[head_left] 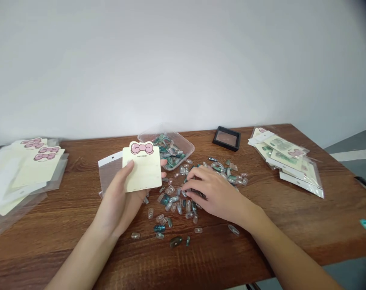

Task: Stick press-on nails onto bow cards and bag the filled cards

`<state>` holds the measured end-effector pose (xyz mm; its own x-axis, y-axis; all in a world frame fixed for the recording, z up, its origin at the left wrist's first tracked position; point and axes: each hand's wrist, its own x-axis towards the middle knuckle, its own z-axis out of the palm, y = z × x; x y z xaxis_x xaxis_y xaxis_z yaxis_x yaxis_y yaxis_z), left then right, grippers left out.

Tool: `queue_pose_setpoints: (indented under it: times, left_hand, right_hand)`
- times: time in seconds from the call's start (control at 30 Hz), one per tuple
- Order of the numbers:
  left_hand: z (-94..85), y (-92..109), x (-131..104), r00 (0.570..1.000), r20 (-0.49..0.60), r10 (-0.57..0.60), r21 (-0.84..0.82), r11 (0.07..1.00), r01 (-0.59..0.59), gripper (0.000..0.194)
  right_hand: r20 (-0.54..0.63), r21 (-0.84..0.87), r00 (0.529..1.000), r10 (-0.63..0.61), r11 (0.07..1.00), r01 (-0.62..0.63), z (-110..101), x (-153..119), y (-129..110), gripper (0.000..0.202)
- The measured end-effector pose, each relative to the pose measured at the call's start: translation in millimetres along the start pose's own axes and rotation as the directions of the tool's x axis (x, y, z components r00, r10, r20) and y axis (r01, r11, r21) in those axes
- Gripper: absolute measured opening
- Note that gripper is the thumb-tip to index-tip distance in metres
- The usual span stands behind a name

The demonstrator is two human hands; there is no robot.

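My left hand (pixel 122 201) is closed on a cream display card (pixel 142 173) with a pink bow at its top, thumb in front and fingers behind. The card is held up above the table, its face turned toward me. Over a loose pile of press-on nails (pixel 173 199), clear and teal, hovers my right hand (pixel 211 191). Its fingers are bent and apart, with the tips at the nails; some nails under the palm are hidden. Behind the card lies a clear plastic bag (pixel 108 171) with a white top strip, partly covered by my left hand.
A clear plastic tub (pixel 187 151) with more nails stands behind the pile. Further right is a black-framed box (pixel 227 138). Bagged cards with green nails (pixel 287 155) are stacked at the right. Bow cards and plastic sleeves (pixel 34 165) lie at the left. A wall closes the back.
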<state>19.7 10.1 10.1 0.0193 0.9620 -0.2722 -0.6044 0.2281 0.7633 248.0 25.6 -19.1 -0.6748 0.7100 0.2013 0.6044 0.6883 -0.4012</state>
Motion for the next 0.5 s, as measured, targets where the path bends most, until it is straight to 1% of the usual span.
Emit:
queue_pose_setpoints:
  times: [0.1,0.23,0.37,0.5]
  left_hand:
    - [0.0,-1.8,-0.1,1.0,0.008,0.01,0.012,1.0,-0.01,0.051]
    - [1.2,-2.8,-1.5,1.0,0.004,-0.009,0.021,1.0,0.009,0.051]
    - [1.3,-1.0,-3.7,0.999,0.046,0.007,-0.016,1.0,-0.006,0.049]
    - [0.3,-0.7,-5.5,0.996,0.08,-0.04,-0.014,0.999,0.042,0.051]
  right_hand:
    - [0.059,-0.009,0.998,0.0,1.0,0.0,2.2,-0.7,1.6,0.014]
    - [0.101,-0.036,0.995,-0.004,0.999,0.007,3.5,0.1,3.7,0.009]
    - [0.106,-0.046,0.994,-0.005,0.999,0.01,5.2,1.3,5.0,0.007]
    - [0.103,-0.019,0.995,0.01,1.0,-0.008,6.8,1.7,5.4,0.005]
